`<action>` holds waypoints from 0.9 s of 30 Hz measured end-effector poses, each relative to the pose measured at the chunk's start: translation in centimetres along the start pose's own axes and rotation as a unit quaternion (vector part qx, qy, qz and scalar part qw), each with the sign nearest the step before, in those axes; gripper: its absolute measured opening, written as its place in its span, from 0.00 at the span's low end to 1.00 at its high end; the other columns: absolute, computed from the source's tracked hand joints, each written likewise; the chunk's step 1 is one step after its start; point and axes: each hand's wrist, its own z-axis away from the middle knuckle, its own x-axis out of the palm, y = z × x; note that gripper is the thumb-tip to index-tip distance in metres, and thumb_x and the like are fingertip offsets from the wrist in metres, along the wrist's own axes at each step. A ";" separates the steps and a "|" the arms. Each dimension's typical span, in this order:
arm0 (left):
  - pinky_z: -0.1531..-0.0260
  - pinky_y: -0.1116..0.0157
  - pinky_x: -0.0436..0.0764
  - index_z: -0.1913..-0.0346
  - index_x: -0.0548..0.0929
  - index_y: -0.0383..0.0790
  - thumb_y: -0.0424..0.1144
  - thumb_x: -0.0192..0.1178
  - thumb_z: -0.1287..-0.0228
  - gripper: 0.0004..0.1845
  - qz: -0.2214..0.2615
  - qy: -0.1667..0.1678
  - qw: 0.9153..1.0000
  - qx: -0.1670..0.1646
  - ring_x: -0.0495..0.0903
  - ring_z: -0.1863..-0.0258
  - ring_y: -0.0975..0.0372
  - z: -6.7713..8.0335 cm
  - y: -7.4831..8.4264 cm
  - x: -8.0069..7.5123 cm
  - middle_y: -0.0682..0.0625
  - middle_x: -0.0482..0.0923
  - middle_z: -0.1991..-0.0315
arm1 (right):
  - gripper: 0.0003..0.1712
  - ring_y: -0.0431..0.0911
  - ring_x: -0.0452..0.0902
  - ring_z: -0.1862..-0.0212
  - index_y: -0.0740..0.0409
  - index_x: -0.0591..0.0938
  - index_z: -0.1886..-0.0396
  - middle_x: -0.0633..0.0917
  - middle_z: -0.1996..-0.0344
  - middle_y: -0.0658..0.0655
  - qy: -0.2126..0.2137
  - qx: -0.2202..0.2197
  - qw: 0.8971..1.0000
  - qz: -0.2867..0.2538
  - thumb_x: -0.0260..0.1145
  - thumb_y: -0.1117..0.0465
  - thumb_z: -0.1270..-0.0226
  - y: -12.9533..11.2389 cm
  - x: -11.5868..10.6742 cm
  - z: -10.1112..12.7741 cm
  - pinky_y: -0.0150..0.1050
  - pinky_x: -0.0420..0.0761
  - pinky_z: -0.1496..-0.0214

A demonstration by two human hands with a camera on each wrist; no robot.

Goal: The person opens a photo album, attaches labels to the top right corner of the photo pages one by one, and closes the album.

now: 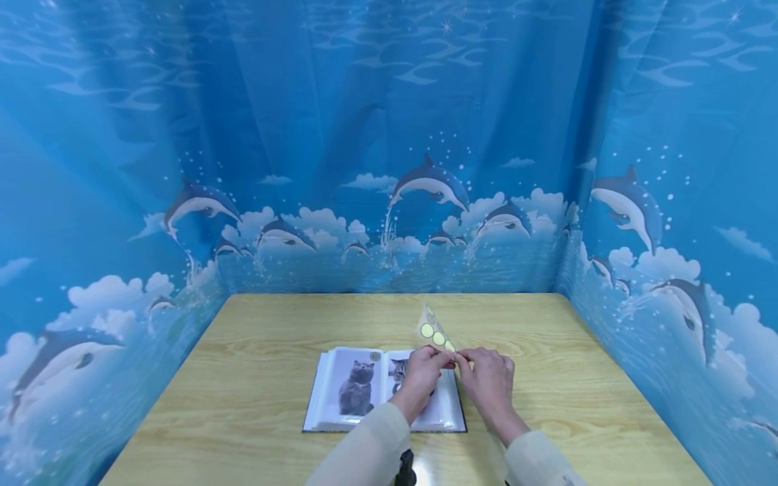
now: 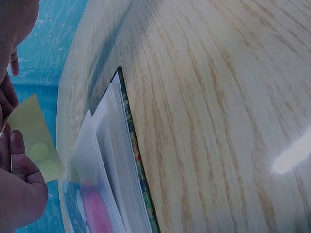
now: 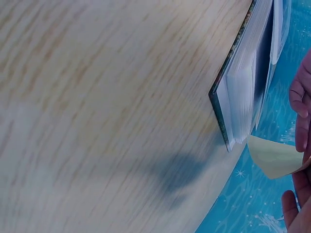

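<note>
Over the right page of an open photo album (image 1: pixel 325 391), both hands meet at a small pale yellow sheet of round stickers (image 1: pixel 433 332). My left hand (image 1: pixel 421 378) pinches the sheet's near edge between thumb and fingers. Close beside it, my right hand (image 1: pixel 491 381) pinches the same edge, its fingertips nearly touching the left ones. In the left wrist view the sheet (image 2: pixel 36 141) is bent, with pale round dots on it. The right wrist view shows the sheet (image 3: pixel 274 158) tilted above the table. Whether a single sticker is between the fingertips is hidden.
A grey cat photo (image 1: pixel 356 388) fills the left page, with a round sticker (image 1: pixel 375 356) at its top right corner. Another cat photo (image 1: pixel 398 370) is partly covered by my left hand. The wooden table (image 1: pixel 243 378) is enclosed by a blue dolphin curtain (image 1: pixel 340 135).
</note>
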 end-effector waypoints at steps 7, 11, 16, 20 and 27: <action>0.63 0.67 0.73 0.62 0.84 0.37 0.37 0.61 0.33 0.06 -0.012 -0.001 1.000 0.001 0.82 0.66 0.64 0.1 0.1 -0.1 0.52 0.86 0.70 | 0.10 0.56 0.81 0.57 0.57 0.89 0.60 0.89 0.62 0.58 -0.010 0.005 1.000 0.000 0.66 0.57 0.32 0.0 0.1 -0.1 0.58 0.68 0.43; 0.63 0.67 0.73 0.63 0.84 0.37 0.38 0.61 0.33 0.06 -0.018 -0.003 1.000 0.004 0.82 0.66 0.64 0.1 0.1 -0.1 0.52 0.86 0.70 | 0.10 0.57 0.82 0.56 0.58 0.88 0.60 0.88 0.61 0.59 -0.019 0.014 1.000 -0.003 0.65 0.59 0.31 0.0 0.0 -0.1 0.60 0.67 0.43; 0.65 0.67 0.73 0.63 0.85 0.36 0.37 0.62 0.33 0.07 -0.017 0.001 1.000 0.013 0.81 0.67 0.64 0.0 0.0 -0.1 0.51 0.86 0.69 | 0.10 0.57 0.82 0.55 0.57 0.88 0.59 0.89 0.61 0.58 -0.032 0.016 0.999 -0.018 0.65 0.58 0.32 0.2 -0.1 0.0 0.60 0.67 0.41; 0.66 0.68 0.73 0.64 0.85 0.36 0.38 0.62 0.34 0.07 -0.028 0.015 0.999 0.013 0.79 0.68 0.65 0.0 -0.1 -0.2 0.49 0.87 0.69 | 0.11 0.56 0.83 0.54 0.55 0.89 0.58 0.89 0.62 0.55 -0.040 0.008 0.999 -0.031 0.69 0.54 0.34 0.3 0.0 0.0 0.59 0.66 0.41; 0.61 0.64 0.74 0.65 0.86 0.37 0.39 0.64 0.36 0.08 -0.048 0.015 0.999 0.012 0.79 0.64 0.64 0.4 0.1 -0.3 0.50 0.87 0.70 | 0.11 0.56 0.83 0.56 0.56 0.89 0.59 0.89 0.63 0.55 -0.036 -0.002 0.999 -0.029 0.71 0.56 0.36 0.5 0.2 0.0 0.58 0.68 0.42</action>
